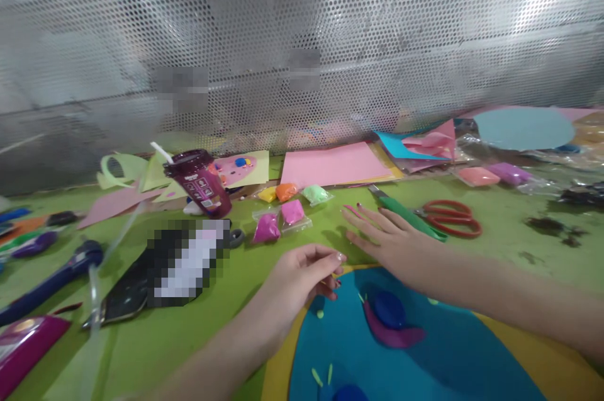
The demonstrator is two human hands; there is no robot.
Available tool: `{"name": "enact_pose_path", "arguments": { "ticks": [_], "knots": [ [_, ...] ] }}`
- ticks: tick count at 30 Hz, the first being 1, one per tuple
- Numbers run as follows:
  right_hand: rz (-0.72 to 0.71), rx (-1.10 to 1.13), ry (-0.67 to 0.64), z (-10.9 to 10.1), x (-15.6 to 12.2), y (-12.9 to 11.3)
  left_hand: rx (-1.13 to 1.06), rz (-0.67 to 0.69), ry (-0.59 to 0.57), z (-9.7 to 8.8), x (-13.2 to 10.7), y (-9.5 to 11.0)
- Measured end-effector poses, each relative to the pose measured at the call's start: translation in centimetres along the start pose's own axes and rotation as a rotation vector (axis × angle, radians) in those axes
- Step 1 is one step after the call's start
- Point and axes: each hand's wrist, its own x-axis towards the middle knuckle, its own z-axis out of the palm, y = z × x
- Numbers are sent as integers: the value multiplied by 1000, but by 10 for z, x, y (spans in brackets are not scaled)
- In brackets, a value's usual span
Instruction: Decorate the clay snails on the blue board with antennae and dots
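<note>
My left hand (pixel 309 272) hovers at the upper left edge of a blue paper shape (pixel 330 350), fingers curled and thumb pressed to the index finger. Whatever may lie in that pinch is too small to make out. My right hand (pixel 384 231) is spread flat over the green table, beside a green-handled knife or cutter (pixel 408 215). A thin pink strip (pixel 353 211) shows at its fingertips. On the blue paper lie a dark blue disc (pixel 389 308), a purple curved clay piece (pixel 394 333) and small pale green bits (pixel 317 377). Yellow paper (pixel 278 366) lies underneath.
Red-handled scissors (pixel 453 218) lie right of my right hand. Bagged clay (pixel 267 228) sits ahead, near a purple cup (pixel 201 184) with a straw. Pink paper (pixel 335 163) lies against a perforated metal panel (pixel 302 42). A dark blue tool (pixel 56 278) is at left.
</note>
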Motion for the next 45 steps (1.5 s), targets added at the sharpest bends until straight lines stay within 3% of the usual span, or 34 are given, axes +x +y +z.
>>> {"name": "enact_pose_path", "arguments": {
  "ticks": [18, 24, 31, 39, 45],
  "knots": [
    [-17, 21, 3, -17, -10, -9, -19, 30, 13, 3, -3, 4],
    [28, -25, 24, -10, -7, -15, -21, 39, 1, 2, -2, 2],
    [-48, 24, -10, -21, -13, -5, -18, 24, 4, 3, -4, 4],
    [-61, 183, 4, -18, -15, 2, -15, 29, -9, 0, -1, 2],
    [-63, 336, -127, -32, -18, 20, -10, 29, -4, 0, -1, 0]
  ]
}}
